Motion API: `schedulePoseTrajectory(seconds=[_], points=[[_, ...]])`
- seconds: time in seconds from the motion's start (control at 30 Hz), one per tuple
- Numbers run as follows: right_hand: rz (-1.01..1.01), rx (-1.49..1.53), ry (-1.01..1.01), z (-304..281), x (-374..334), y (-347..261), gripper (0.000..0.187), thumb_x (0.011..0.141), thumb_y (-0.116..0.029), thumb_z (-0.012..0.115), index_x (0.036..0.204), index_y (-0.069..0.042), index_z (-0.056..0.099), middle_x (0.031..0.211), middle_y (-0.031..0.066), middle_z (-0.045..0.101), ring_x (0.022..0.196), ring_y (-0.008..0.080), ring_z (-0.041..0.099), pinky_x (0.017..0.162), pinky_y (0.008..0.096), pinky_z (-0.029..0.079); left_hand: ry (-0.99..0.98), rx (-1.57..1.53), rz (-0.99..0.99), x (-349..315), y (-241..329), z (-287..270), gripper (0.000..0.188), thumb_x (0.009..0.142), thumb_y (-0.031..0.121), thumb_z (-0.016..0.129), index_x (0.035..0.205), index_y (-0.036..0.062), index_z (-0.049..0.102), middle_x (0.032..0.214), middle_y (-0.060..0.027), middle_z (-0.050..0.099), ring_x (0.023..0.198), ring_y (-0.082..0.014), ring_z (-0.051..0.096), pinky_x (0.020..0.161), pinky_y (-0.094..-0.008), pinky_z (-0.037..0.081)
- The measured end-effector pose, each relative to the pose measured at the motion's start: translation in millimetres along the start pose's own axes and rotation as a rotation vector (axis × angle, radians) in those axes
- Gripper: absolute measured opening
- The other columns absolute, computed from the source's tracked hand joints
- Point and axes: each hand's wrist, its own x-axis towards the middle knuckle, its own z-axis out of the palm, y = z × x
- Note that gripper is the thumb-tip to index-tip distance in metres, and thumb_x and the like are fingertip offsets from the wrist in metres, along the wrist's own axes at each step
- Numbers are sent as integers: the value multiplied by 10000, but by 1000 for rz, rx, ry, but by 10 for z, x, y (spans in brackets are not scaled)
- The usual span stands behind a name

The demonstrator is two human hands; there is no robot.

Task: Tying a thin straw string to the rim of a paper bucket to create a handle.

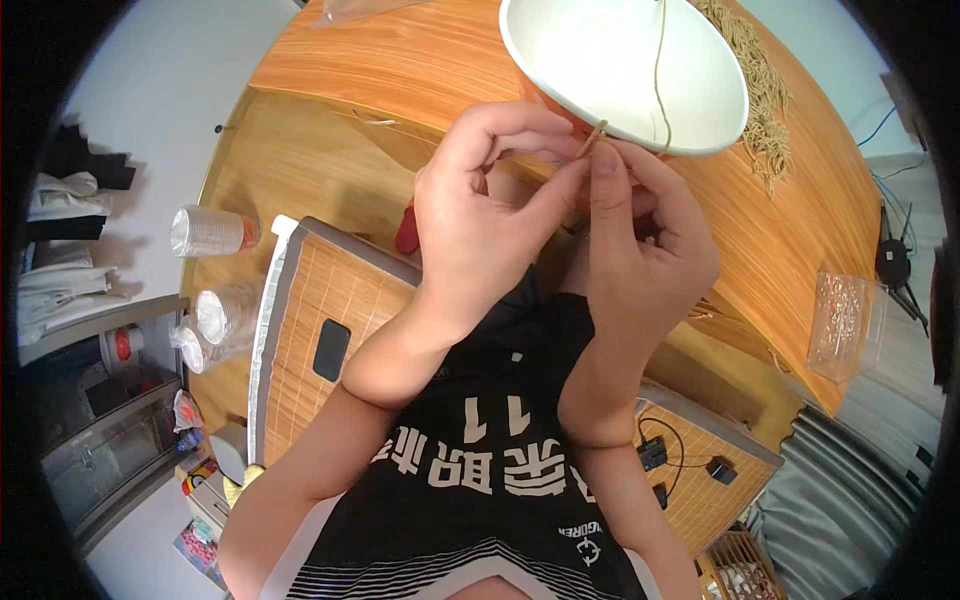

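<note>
Tan cord [594, 138] is what I see, from my far-off station, pinched between thumb and fingers of both the left hand [475, 205] and the right hand [655, 225], just beside the rim at seven o'clock of a white bowl [590, 55]. Across that bowl runs a thin strand [657, 80] (whether it joins the pinched piece, I cannot tell), and at three o'clock a cord heap [765, 125] lies on the wood-grain table [840, 250].
</note>
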Motion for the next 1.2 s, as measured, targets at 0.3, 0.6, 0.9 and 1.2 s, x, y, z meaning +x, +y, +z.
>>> schedulePoseTrajectory(seconds=[0.3, 0.6, 0.9, 1.2], points=[[52, -36, 59, 14, -10, 5, 115, 831, -68, 712, 917, 8, 712, 609, 3, 600, 558, 24, 514, 518, 183, 418, 92, 131, 290, 2, -98, 15, 247, 712, -80, 729, 914, 29, 641, 877, -56, 678, 773, -166, 661, 676, -260, 522], [6, -25, -87, -82, 17, 178, 119, 822, -35, 704, 934, 2, 721, 645, -4, 622, 557, 19, 508, 516, 178, 406, -174, 413, 697, 150, -113, -234, 280, 628, -50, 714, 878, 65, 663, 904, -32, 687, 823, -219, 648, 719, -323, 509], [208, 501, -158, -29, -83, 229, 173, 877, -58, 663, 1027, 23, 693, 721, -9, 636, 540, -2, 459, 466, 147, 318, -207, 200, 554, 44, -91, -247, 261, 764, -128, 676, 943, 5, 541, 885, -170, 695, 838, -279, 674, 744, -339, 546], [345, 636, -163, -71, -125, 87, 221, 945, -115, 575, 1059, 63, 640, 842, 63, 667, 453, 8, 353, 432, 163, 259, -186, 222, 504, -13, -23, -209, 253, 757, -136, 686, 914, 4, 547, 884, -178, 694, 906, -280, 677, 792, -352, 549]])
